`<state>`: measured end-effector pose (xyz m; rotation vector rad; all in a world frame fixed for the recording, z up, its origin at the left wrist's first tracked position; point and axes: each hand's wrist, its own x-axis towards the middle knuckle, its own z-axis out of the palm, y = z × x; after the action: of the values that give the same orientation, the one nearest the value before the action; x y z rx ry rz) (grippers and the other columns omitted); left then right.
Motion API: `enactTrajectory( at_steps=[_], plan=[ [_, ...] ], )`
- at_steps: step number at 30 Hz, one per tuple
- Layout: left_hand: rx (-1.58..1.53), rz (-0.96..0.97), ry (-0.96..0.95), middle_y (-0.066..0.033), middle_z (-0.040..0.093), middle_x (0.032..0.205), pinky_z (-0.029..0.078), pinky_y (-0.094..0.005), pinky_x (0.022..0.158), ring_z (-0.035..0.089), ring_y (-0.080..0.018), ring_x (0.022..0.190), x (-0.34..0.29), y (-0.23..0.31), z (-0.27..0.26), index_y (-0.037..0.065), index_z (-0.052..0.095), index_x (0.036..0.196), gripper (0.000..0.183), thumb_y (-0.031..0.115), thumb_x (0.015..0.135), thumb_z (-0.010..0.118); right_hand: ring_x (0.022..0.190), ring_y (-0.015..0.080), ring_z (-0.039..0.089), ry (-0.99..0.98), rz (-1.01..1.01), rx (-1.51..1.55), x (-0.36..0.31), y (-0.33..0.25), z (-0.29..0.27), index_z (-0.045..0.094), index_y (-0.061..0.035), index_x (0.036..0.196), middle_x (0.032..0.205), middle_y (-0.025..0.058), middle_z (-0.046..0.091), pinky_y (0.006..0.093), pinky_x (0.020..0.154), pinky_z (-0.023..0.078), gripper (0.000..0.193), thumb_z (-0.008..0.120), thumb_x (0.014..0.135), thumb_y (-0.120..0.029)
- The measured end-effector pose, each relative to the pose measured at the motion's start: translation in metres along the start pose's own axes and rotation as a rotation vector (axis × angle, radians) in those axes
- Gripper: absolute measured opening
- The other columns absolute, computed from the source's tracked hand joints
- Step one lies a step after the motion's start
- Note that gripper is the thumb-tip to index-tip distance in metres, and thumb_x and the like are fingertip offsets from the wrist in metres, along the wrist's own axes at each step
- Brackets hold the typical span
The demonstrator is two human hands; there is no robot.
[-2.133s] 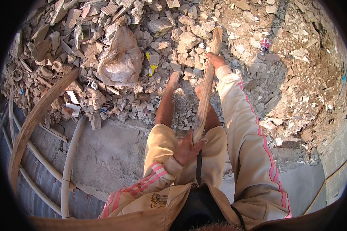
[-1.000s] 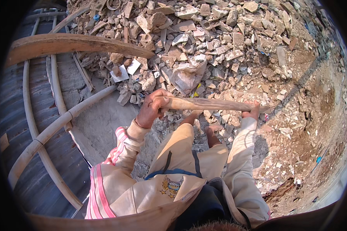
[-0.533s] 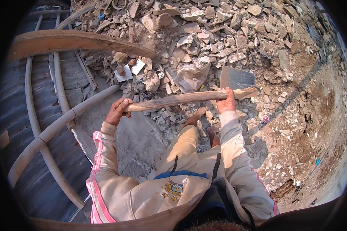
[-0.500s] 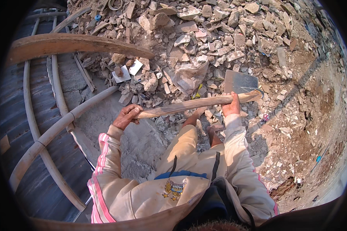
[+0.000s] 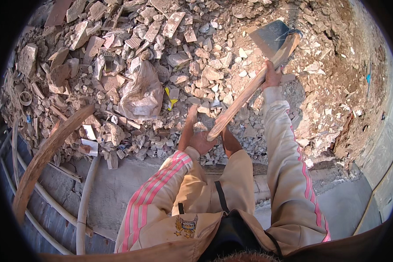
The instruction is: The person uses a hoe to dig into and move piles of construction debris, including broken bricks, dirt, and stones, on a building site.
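Note:
I hold a hoe with a long wooden handle [image 5: 242,98] and a flat grey metal blade [image 5: 270,37]. My right hand [image 5: 271,75] grips the handle high up, close below the blade. My left hand [image 5: 201,142] is closed around the handle's lower end, in front of my knees. The blade hangs above a heap of broken stone and brick rubble [image 5: 205,56]. My bare feet [image 5: 190,120] stand at the edge of the rubble.
A crumpled dusty plastic bag [image 5: 140,91] lies in the rubble to the left. A curved wooden pole [image 5: 46,153] and pale pipes [image 5: 85,196] run along the lower left. A concrete ledge [image 5: 118,187] lies under my legs; bare earth [image 5: 349,87] spreads on the right.
The hoe has swung from lying level across my body to pointing up and right, blade raised over the rubble. My view has turned back toward the rubble heap.

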<state>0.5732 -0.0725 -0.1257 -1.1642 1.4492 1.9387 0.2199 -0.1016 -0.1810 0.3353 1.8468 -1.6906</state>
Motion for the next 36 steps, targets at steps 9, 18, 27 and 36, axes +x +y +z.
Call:
enactTrajectory(
  at_steps=[9,18,27,36],
  plan=[
    [0.272,-0.116,0.305,-0.0131,0.069,0.085,0.053,-0.0361,0.073,0.069,-0.0279,0.080,0.024,-0.101,0.033,0.012,0.069,0.102,0.037,0.037,0.073,0.070,0.045,0.0190,0.052,0.104,0.219,-0.152,-0.017,0.153,0.012,0.044,-0.0073,0.117,0.074,0.0091,0.055,0.0318,0.037,0.043,0.051,0.068,0.072,-0.009],
    [-0.096,-0.317,0.255,-0.0093,0.070,0.079,0.053,-0.0382,0.073,0.069,-0.0276,0.076,-0.037,-0.091,0.100,0.016,0.070,0.102,0.037,0.042,0.076,0.068,0.045,0.0146,0.050,-0.018,0.196,-0.262,-0.081,0.117,0.012,0.045,-0.0061,0.110,0.072,0.0046,0.053,0.0289,0.039,0.042,0.042,0.067,0.074,-0.006],
    [-0.134,-0.165,0.289,-0.0028,0.065,0.068,0.049,-0.0303,0.061,0.062,-0.0103,0.067,0.079,-0.122,0.077,0.009,0.070,0.085,0.022,0.028,0.075,0.073,0.056,0.0194,0.057,0.042,-0.007,-0.402,0.020,0.164,0.029,0.047,-0.0004,0.106,0.083,0.0113,0.058,0.0312,0.044,0.047,0.040,0.067,0.072,-0.005],
    [-0.010,-0.184,0.364,-0.0144,0.070,0.082,0.053,-0.0422,0.074,0.068,-0.0323,0.079,-0.035,-0.119,0.173,0.013,0.072,0.097,0.039,0.042,0.071,0.071,0.042,0.0159,0.049,0.015,0.238,-0.309,-0.079,0.133,-0.056,0.045,-0.0107,0.106,0.074,0.0046,0.053,0.0298,0.035,0.042,0.039,0.065,0.075,-0.001]
  ],
)
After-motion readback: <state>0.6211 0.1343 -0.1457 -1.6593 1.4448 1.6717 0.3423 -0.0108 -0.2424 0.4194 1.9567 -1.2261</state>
